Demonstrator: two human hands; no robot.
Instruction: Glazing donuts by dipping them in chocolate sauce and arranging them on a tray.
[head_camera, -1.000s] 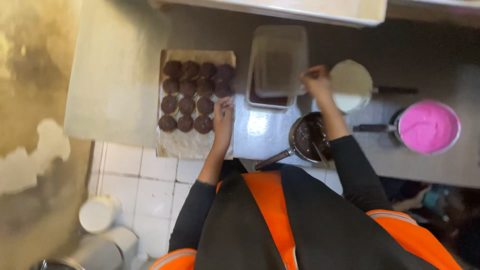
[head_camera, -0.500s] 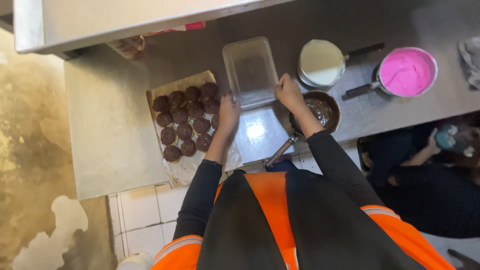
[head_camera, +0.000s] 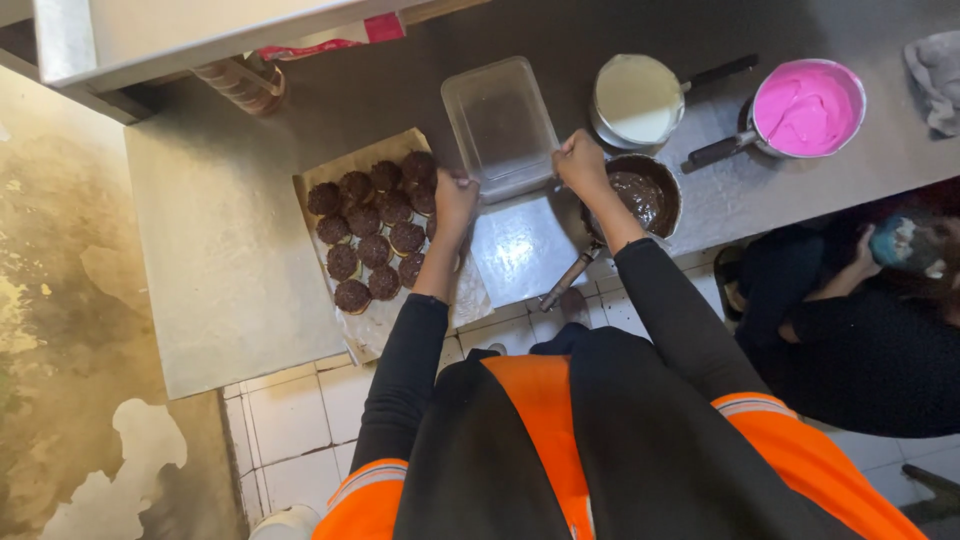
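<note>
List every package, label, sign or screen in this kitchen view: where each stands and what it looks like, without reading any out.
Red and pink package: top of the view, at the shelf edge, a flat strip, mostly hidden.
Clear plastic container: rectangular, empty, on the steel counter between the two hands.
No signs or screens show.

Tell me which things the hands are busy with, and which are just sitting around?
In use:
- left hand, beside the round chocolate-coated treats on brown paper
- right hand, over the dark saucepan of chocolate
- clear rectangular plastic tub between the hands

Lying about:
- saucepan of cream-white coating
- saucepan of pink coating
- grey cloth
</note>
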